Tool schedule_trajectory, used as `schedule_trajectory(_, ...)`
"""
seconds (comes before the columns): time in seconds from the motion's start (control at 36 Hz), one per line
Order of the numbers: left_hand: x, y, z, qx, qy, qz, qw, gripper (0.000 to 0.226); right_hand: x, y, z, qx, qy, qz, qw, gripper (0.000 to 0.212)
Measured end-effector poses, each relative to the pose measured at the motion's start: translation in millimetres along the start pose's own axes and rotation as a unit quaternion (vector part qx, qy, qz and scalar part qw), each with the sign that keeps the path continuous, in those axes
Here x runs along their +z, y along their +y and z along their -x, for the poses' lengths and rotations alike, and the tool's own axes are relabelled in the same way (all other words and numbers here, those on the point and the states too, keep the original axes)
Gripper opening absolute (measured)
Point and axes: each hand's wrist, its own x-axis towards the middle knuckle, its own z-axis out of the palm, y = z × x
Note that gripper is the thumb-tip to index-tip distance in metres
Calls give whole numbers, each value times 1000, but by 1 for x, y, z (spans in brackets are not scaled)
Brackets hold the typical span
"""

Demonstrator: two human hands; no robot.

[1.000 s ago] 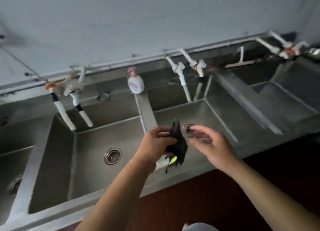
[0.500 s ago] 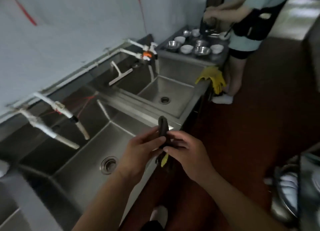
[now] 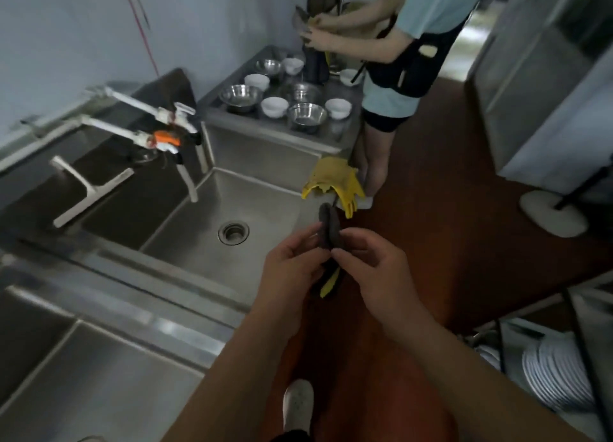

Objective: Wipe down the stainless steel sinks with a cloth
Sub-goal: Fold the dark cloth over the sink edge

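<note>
A dark folded cloth [image 3: 328,231] with a yellow tag hanging below it is pinched between both hands, above the front rim of the rightmost stainless steel sink [image 3: 265,202]. My left hand [image 3: 292,269] grips the cloth from the left and my right hand [image 3: 371,269] from the right. That sink has a round drain [image 3: 233,232] in its floor. A second sink basin [image 3: 83,392] lies at the lower left.
White taps [image 3: 172,113] stick out over the sinks. Yellow rubber gloves [image 3: 335,182] hang on the far sink's corner. A counter with metal and white bowls [image 3: 285,99] stands beyond; another person [image 3: 398,60] works there. Stacked plates [image 3: 557,375] sit at lower right.
The view has swung right along the sinks, from the middle basins to the rightmost one. My right hand has joined the left on the cloth, and both hold it.
</note>
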Motion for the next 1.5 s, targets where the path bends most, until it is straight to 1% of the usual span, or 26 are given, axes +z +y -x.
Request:
schedule_trajectory(0.06, 7, 6, -30, -7, 10, -6, 1000, 37, -3, 1, -29, -6, 19, 16, 1000, 33)
schedule_trajectory(0.11, 13, 11, -58, -6, 3, -13, 1000, 37, -6, 3, -54, -2, 27, 20, 999, 35)
schedule_trajectory(0.19, 18, 17, -95, 14, -15, -36, 999, 41, -13, 8, -90, 12, 33, 6, 999, 30)
schedule_trajectory(0.28, 18, 19, -129, 26, -11, -73, 997, 48, -22, 10, -125, 12, 19, 13, 1000, 23)
schedule_trajectory(0.39, 14, 24, -171, 38, 8, -119, 992, 49, -40, 13, -177, -4, -9, 49, 999, 20)
schedule_trajectory(0.5, -5, 32, -207, 58, 36, -159, 985, 53, -64, 18, -242, -10, -24, 75, 997, 18)
schedule_trajectory(0.56, -15, 34, -223, 66, 43, -177, 981, 56, -75, 23, -273, -8, -49, 76, 996, 20)
schedule_trajectory(0.61, -19, 35, -236, 75, 22, -198, 977, 57, -83, 30, -303, -7, -89, 77, 993, 24)
schedule_trajectory(0.67, -13, 36, -251, 89, 17, -235, 968, 57, -90, 40, -334, -7, -125, 78, 989, 24)
schedule_trajectory(0.72, -4, 32, -267, 98, 31, -263, 959, 56, -98, 52, -366, 5, -161, 64, 985, 25)
schedule_trajectory(0.81, 16, 22, -285, 89, 65, -262, 959, 50, -109, 68, -412, 15, -225, 53, 973, 28)
schedule_trajectory(0.86, 34, 9, -295, 79, 96, -264, 956, 45, -117, 79, -440, 19, -264, 64, 962, 30)
schedule_trajectory(0.94, 62, -7, -306, 65, 120, -290, 947, 47, -130, 93, -479, 37, -322, 74, 943, 29)
schedule_trajectory(1.0, 76, -15, -317, 41, 111, -249, 961, 47, -137, 101, -505, 45, -366, 78, 926, 26)
schedule_trajectory(1.08, 87, -21, -339, 5, 123, -99, 988, 46, -137, 113, -543, 58, -418, 84, 903, 26)
schedule_trajectory(1.14, 85, -24, -356, -12, 151, -21, 988, 47, -126, 120, -568, 79, -442, 83, 890, 28)
schedule_trajectory(1.17, 81, -27, -366, -21, 174, -1, 984, 47, -118, 127, -580, 88, -452, 85, 884, 26)
schedule_trajectory(1.22, 71, -34, -389, -48, 239, 12, 970, 46, -92, 143, -602, 104, -467, 101, 872, 24)
schedule_trajectory(1.28, 59, -45, -415, -85, 327, -5, 941, 45, -60, 168, -617, 112, -476, 137, 862, 21)
schedule_trajectory(1.31, 53, -51, -428, -107, 373, -32, 921, 46, -44, 181, -622, 96, -476, 184, 854, 20)
schedule_trajectory(1.33, 49, -59, -440, -135, 415, -85, 896, 49, -29, 192, -623, 58, -475, 255, 840, 26)
schedule_trajectory(1.36, 46, -66, -449, -169, 441, -165, 866, 53, -19, 199, -622, -1, -476, 328, 816, 36)
schedule_trajectory(1.39, 45, -72, -456, -201, 444, -259, 834, 57, -12, 204, -617, -66, -485, 377, 786, 43)
schedule_trajectory(1.42, 47, -77, -462, -214, 434, -343, 805, 62, -8, 210, -610, -127, -503, 397, 757, 46)
schedule_trajectory(1.44, 52, -82, -465, -207, 411, -410, 788, 66, -7, 215, -602, -179, -527, 403, 727, 48)
schedule_trajectory(1.5, 67, -93, -469, -180, 333, -517, 768, 71, -12, 228, -586, -252, -575, 440, 642, 55)
